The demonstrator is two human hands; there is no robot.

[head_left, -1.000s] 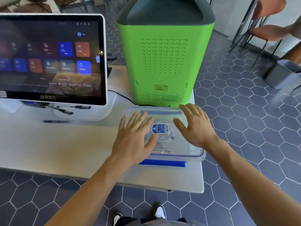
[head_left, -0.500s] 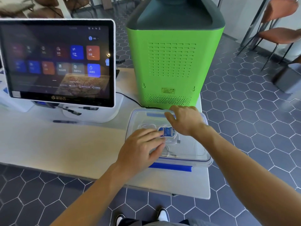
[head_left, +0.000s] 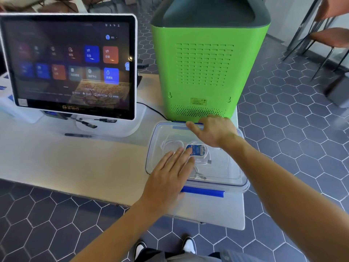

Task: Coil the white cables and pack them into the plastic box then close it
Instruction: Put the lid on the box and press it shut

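Observation:
A clear plastic box with its clear lid on sits at the table's right end. Coiled white cables and a blue label show through the lid. A blue latch flap lies flat and unclipped along the near rim. My left hand rests flat on the lid's near left part, fingers spread. My right hand reaches over the far rim, fingers curled down at the far blue latch, which it mostly hides.
A tall green machine stands right behind the box. A touchscreen terminal on a white stand is at the left, with a dark pen in front. The table's right edge runs just beside the box. Chairs stand far right.
My right hand has left the lid's right part and moved to the far rim of the box. My left hand stays pressed on the lid's near left.

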